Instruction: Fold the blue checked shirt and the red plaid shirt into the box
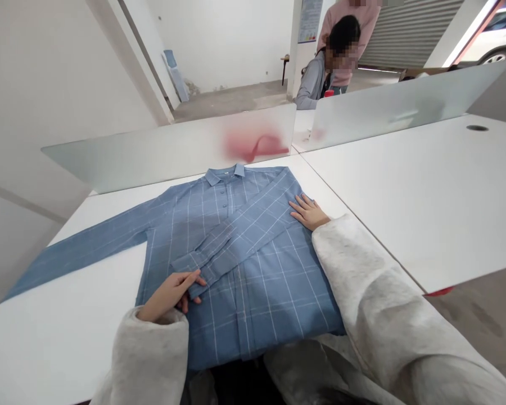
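Note:
A blue checked shirt [270, 281] lies front up on the white table, its collar toward the far side and its hem hanging at the near edge. One sleeve [253, 225] is folded diagonally across the chest; the other stretches out flat to the left. My left hand [177, 292] pinches the cuff of the folded sleeve, thumb on top and fingers partly under it. Fingers spread, my right hand [307, 211] rests flat on the shirt's right side, near the fold at the shoulder.
A frosted divider [185, 149] runs along the table's far edge, with a blurred red thing behind it. To the right, a second white table [425, 185] adjoins this one at a seam. Two people [312, 79] are beyond the divider. A water dispenser [176, 76] stands by the wall.

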`<state>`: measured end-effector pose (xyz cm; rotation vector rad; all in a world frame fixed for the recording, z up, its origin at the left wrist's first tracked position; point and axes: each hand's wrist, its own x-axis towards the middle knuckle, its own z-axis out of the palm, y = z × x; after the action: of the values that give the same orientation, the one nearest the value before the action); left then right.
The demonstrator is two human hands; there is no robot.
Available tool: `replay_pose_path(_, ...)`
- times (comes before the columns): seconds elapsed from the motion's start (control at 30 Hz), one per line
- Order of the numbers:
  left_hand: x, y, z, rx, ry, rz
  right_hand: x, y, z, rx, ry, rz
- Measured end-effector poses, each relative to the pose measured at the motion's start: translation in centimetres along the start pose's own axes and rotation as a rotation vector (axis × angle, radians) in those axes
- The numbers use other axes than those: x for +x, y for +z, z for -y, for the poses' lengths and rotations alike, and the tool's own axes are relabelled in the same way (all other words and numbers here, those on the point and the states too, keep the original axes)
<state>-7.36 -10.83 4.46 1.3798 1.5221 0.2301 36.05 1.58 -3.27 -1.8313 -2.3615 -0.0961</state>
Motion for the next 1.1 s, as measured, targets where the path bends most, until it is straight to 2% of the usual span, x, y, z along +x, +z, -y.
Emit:
replay_pose_path(0.13, -3.1, -1.2, 0.9, 0.105, -0.088, -0.044, 0.0, -0.3, 0.2, -0.019, 0.014, 0.025)
replay_pose_path(0.23, -6.2, -3.7, 2.2, 0.093, -0.17, -0.167, -0.1, -0.3, 0.3, -0.035, 0.02, 0.031)
replay_pose_path(0.33, -8.4, -7.2, 4.1, -0.046, -0.182, -0.358, -0.1, 0.1, -0.1, -0.042, 0.007, 0.013)
replay_pose_path(0.4, -8.9, -9.4, 5.6, -0.268, -0.094, -0.488, -0.1, 0.6, -0.5, -0.035, -0.009, -0.015)
replay_pose_path(0.47, -8.6, -11.1, 7.2, -0.653, 0.048, -0.658, -0.1, 1.2, -1.0, -0.013, -0.017, -0.045)
replay_pose_path(0.53, -7.9, -12.5, 8.8, -1.086, 0.115, -0.821, 0.0, 1.7, -1.4, 0.017, -0.025, -0.076)
replay_pose_path(0.57, -7.4, -13.1, 9.5, -1.264, 0.09, -0.881, 0.1, 1.9, -1.6, 0.029, -0.032, -0.09)
replay_pose_path(0.63, -6.6, -14.2, 10.7, -1.475, -0.001, -0.937, 0.1, 2.2, -2.0, 0.044, -0.041, -0.11)
replay_pose_path(0.73, -5.4, -16.1, 12.0, -1.543, -0.046, -0.963, 0.2, 2.5, -2.3, 0.043, -0.032, -0.105)
replay_pose_path(0.87, -3.5, -19.1, 13.4, -1.534, -0.023, -0.98, 0.1, 3.0, -2.7, 0.028, -0.039, -0.112)
replay_pose_path(1.0, -2.1, -22.2, 15.1, -1.442, 0.027, -1.075, 0.2, 3.7, -3.4, 0.053, -0.053, -0.149)
replay_pose_path(1.1, -2.1, -24.0, 16.6, -1.301, 0.085, -1.103, 0.3, 4.2, -3.9, 0.096, -0.055, -0.173)
